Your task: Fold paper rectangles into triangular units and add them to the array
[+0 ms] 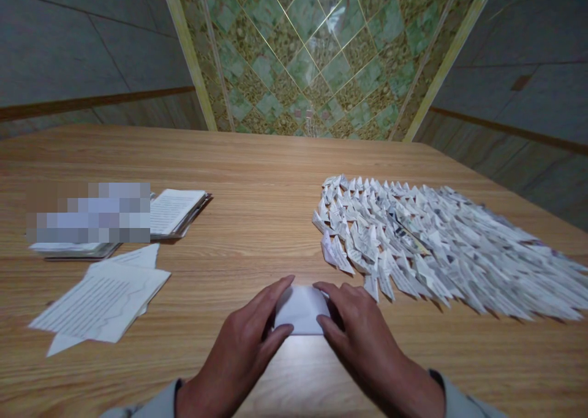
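A small folded white paper (301, 311) lies on the wooden table (257, 222) near its front edge. My left hand (245, 350) presses on the paper's left side with fingers stretched along its edge and thumb under it. My right hand (362, 338) presses its right side the same way. Both hands pinch the paper flat against the table.
A large spread of several small folded paper pieces (436, 252) covers the table's right half. On the left lie loose printed sheets (103, 301) and an open book (177, 212) on a stack. A green tiled wall panel (312, 56) stands behind the table.
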Motion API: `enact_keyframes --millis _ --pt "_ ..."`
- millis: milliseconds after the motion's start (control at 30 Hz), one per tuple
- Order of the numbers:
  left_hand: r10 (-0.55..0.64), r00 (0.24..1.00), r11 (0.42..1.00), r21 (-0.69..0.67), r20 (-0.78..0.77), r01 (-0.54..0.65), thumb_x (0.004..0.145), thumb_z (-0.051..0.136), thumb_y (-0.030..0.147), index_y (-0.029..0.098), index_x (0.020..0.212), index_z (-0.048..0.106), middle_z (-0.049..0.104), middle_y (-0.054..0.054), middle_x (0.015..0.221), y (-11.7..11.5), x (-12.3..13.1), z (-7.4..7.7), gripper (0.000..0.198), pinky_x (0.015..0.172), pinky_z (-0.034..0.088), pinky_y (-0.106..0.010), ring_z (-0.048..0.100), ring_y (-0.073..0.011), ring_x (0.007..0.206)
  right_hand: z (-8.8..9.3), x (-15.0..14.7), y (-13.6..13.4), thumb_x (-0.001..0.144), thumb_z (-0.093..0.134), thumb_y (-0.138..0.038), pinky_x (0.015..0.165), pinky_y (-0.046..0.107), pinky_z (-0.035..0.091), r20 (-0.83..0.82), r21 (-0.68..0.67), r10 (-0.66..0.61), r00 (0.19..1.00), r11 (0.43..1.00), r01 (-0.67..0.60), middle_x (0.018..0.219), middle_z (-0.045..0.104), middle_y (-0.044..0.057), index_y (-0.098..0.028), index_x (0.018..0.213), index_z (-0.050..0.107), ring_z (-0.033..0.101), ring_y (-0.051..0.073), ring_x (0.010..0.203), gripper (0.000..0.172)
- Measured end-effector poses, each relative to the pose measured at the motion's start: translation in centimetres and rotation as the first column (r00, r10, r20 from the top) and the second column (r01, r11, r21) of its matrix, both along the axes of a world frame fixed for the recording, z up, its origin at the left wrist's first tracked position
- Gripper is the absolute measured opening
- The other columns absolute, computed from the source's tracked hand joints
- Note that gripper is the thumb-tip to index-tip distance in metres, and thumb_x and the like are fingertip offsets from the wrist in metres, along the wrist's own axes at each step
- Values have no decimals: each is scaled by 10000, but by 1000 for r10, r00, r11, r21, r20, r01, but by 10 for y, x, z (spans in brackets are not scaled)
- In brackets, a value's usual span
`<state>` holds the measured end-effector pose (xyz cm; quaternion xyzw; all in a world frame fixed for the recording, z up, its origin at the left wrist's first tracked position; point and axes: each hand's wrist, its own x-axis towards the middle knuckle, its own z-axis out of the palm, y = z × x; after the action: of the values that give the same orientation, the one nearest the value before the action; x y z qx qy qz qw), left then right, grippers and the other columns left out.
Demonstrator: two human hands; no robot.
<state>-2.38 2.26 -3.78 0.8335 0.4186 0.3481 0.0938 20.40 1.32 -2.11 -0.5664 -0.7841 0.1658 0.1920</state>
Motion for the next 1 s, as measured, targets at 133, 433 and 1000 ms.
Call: enact_keyframes --millis 133,433,1000 --pt "-7 999 999 39 -43 9 1012 541 368 201 1435 492 721 -102 1300 0 -2 0 458 976 589 -316 720 -218 1141 -1 2 -2 839 686 -67 849 408 451 -15 32 50 999 998 -49 1070 721 90 -229 1361 600 622 279 947 554" --pt "-108 989 991 68 -104 115 1038 498 315 245 1116 692 745 -69 1261 0 -6 -6 220 868 653 -381 759 -235 1052 2 4 2 919 684 -157 778 342 423 -72 45 53 996 998 -50 848 754 25 -234 934 765 647 214 807 113" --pt "-145 973 984 78 -178 161 1066 428 313 243 1100 714 771 -66 1195 0 -4 -3 297 751 640 -415 756 -246 894 4 -1 1 820 710 -54 803 356 423 39 27 41 998 999 -42 876 774 37 -252 988 778 655 237 842 268"
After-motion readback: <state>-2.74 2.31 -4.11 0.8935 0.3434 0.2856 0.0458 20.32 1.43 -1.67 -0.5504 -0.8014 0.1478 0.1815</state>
